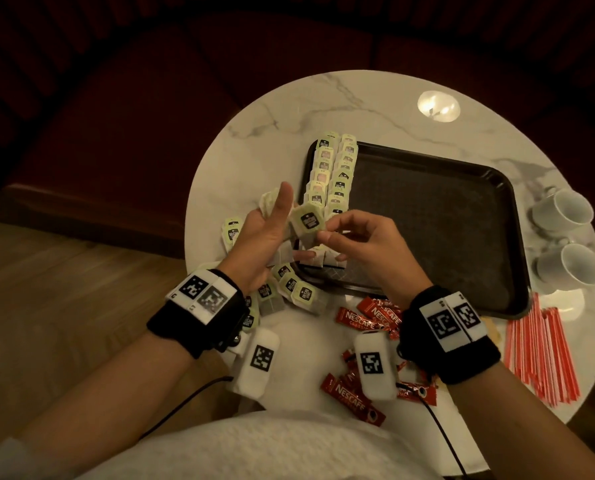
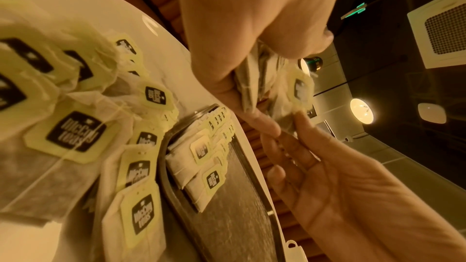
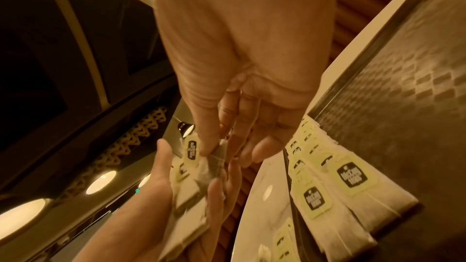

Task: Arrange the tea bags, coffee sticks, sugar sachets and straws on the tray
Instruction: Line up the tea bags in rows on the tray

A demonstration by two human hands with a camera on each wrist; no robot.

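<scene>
Working left to right, I saw loose tea bags (image 1: 291,289) crowding the marble table's (image 1: 275,109) left edge; my left hand (image 1: 261,233) cupped a small stack (image 3: 186,202), thumb raised. My right hand (image 1: 362,244) pinched one tea bag (image 1: 306,221) over the tray's (image 1: 445,168) left rim beside two rows (image 1: 334,171); the tray's right side lay open, straws (image 1: 542,355) beyond
</scene>
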